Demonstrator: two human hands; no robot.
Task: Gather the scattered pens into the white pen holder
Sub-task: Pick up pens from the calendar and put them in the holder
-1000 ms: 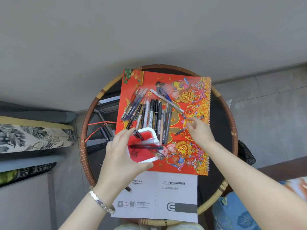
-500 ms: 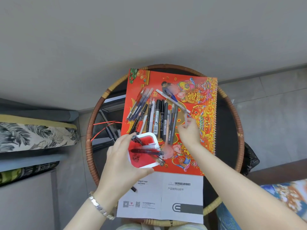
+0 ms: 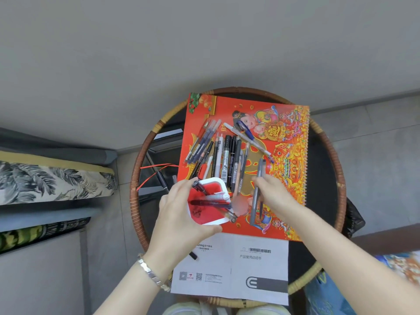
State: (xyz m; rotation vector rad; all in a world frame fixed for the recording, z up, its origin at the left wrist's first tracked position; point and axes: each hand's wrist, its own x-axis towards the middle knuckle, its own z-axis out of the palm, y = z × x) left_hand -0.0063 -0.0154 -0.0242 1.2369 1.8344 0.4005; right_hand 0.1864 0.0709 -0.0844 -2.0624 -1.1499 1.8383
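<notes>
My left hand (image 3: pixel 181 219) grips the white pen holder (image 3: pixel 218 222) at the near left of the red calendar (image 3: pixel 288 183). The holder's inside looks red, and a few pens (image 3: pixel 211 203) stick out of it. My right hand (image 3: pixel 271 194) pinches a grey pen (image 3: pixel 258 189), held almost upright just right of the holder. Several loose pens (image 3: pixel 225 155) lie side by side on the calendar beyond the holder. A white pen (image 3: pixel 246 138) and a blue pen (image 3: pixel 245 130) lie slanted farther back.
The calendar lies on a round glass table with a rattan rim (image 3: pixel 134 189). A white printed leaflet (image 3: pixel 231 264) lies at the near edge, with a black pen tip (image 3: pixel 193 255) showing under my left wrist. A patterned cushion (image 3: pixel 52 180) is at the left.
My right hand lifted the grey pen off the calendar and brought it left and nearer, toward the holder. My left hand kept hold of the holder.
</notes>
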